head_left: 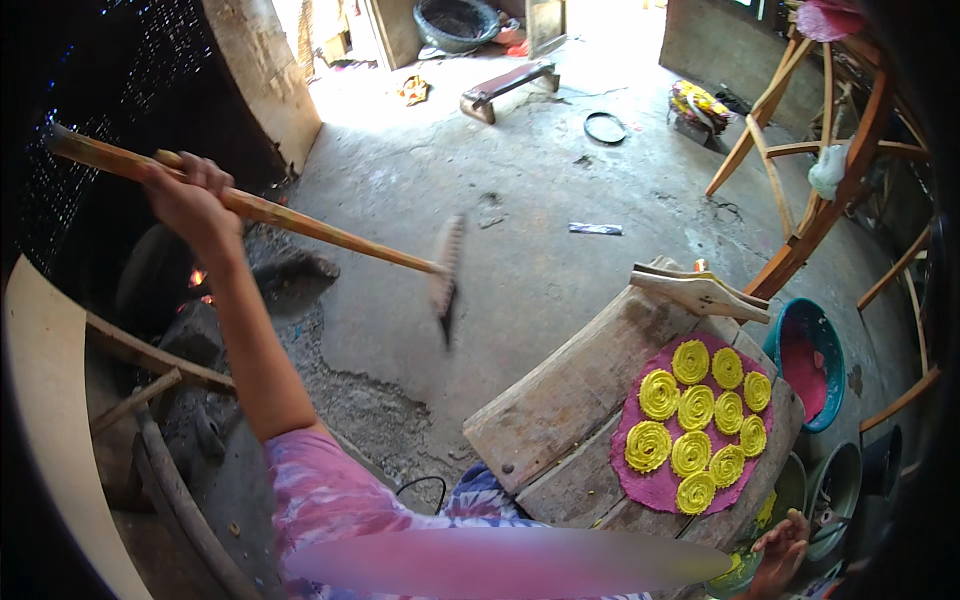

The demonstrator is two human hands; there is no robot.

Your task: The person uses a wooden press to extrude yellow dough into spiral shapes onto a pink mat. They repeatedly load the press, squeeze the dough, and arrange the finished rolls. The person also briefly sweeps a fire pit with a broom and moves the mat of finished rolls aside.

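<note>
Gripping a long-handled tool (330,231) up high, the person's left hand (195,190) is wrapped around the wooden shaft, its grip clamped on it close to the upper end. From where I stand, the shaft slopes down across the floor (380,350) side of the worktop (560,400) to a flat head (447,265), blurred, with a toothed edge, well apart from the worktop's left edge.

On the planks, a round pink sheet (655,488) lies toward the right edge, bearing eleven yellow swirls (696,407) set near one another. A shaped board (700,293) stands across the worktop's far end.

The right hand (780,555) is just beside the near right corner, fingers bent; I cannot tell whether its grip is apart or together, or whether it holds anything. Close to it sits a bowl smeared with yellow, and past the right edge, toward the far corner, stands a teal tub (838,365) with pink stuff (800,375) in it.

Beyond the left forearm (265,340) a small fire (198,277) glows. Farther off, a low bench (510,90) and a dark ring (605,128) rest on the floor, and a wooden frame (835,205) stands at right.
</note>
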